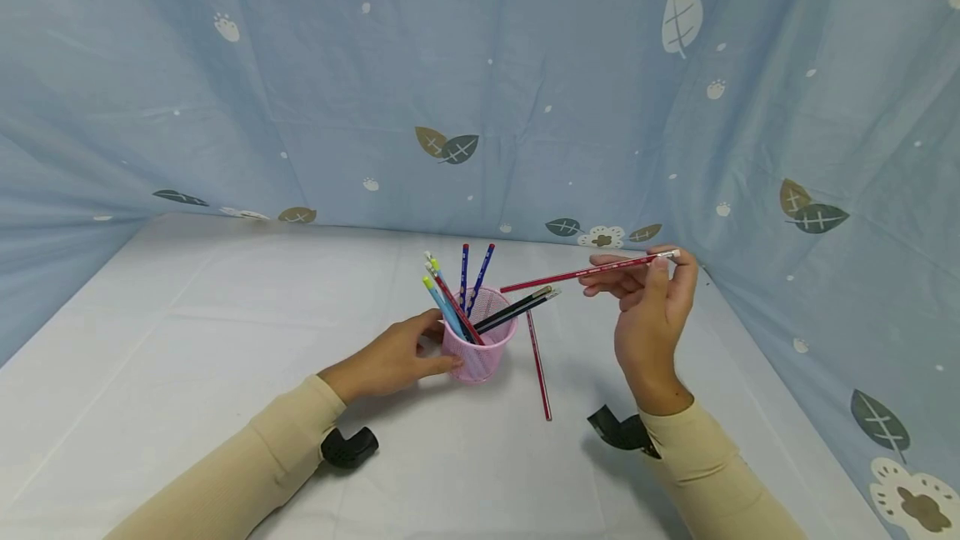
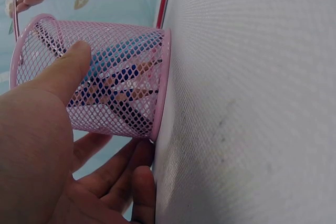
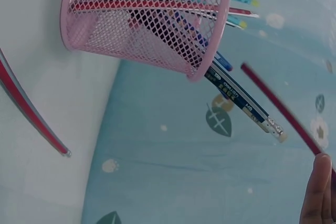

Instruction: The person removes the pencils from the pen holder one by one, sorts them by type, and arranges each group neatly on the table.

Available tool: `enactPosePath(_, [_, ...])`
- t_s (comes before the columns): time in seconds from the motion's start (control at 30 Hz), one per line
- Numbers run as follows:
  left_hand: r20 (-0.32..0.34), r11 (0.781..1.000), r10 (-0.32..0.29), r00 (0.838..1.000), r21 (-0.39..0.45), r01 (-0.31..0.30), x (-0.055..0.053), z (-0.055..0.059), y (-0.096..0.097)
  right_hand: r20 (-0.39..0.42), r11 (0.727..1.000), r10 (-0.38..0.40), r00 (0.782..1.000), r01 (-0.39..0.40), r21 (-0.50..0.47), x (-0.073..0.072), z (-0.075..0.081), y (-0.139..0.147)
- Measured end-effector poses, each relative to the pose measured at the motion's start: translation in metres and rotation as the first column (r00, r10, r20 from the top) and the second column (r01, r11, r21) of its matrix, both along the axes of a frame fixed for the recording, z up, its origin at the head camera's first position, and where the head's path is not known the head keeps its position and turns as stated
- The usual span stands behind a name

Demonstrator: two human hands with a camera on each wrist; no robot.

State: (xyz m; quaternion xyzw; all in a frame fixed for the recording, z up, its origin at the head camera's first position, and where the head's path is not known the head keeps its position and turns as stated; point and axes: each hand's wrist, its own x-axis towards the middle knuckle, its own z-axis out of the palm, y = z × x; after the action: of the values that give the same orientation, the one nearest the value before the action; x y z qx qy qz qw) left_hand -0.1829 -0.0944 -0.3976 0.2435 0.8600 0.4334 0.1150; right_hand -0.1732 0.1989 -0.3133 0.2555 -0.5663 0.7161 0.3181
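Note:
My left hand point(image 1: 393, 357) holds a pink mesh pencil cup point(image 1: 478, 363) from its left side, thumb point(image 2: 73, 69) against the mesh and fingers round the other side. Blue, light blue, red and dark pencils lean out of the cup, the dark pencils point(image 3: 244, 100) toward the right. My right hand point(image 1: 652, 315) pinches a red pencil point(image 1: 577, 275) near its white eraser end. That pencil slants in the air, its far end just above the cup's right rim. Another red pencil point(image 1: 539, 373) lies on the table right of the cup.
A white cloth covers the table point(image 1: 225, 307). Behind and to the right hangs a blue curtain point(image 1: 480, 65) with leaf prints. Black wrist mounts point(image 1: 349, 448) sit at both sleeves, close above the table.

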Motion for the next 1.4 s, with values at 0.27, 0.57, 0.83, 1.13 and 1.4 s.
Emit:
enactPosePath(0.27, [0.017,1.0,0.0,1.0,0.002,0.0,0.0,0.0,0.0,0.053,0.985,0.007,0.999,0.002,-0.17,-0.001,0.005,0.002])
enactPosePath(0.57, [0.005,1.0,0.0,1.0,0.004,0.0,-0.001,-0.001,-0.001,0.23,0.953,0.089,0.969,-0.016,-0.303,-0.006,0.009,0.007])
enactPosePath(0.83, [0.004,1.0,-0.006,1.0,0.01,0.006,-0.001,-0.001,-0.001,0.393,0.962,0.103,0.914,0.01,-0.274,-0.009,0.008,0.009])
enactPosePath(1.13, [0.012,1.0,-0.005,1.0,0.012,0.005,0.0,0.0,-0.001,0.513,0.979,0.141,0.847,-0.044,-0.197,-0.009,0.007,0.009])
enactPosePath(1.4, [0.004,1.0,-0.01,1.0,0.019,0.01,0.0,0.0,-0.001,0.614,0.983,0.18,0.769,-0.159,-0.089,-0.013,0.004,0.011])
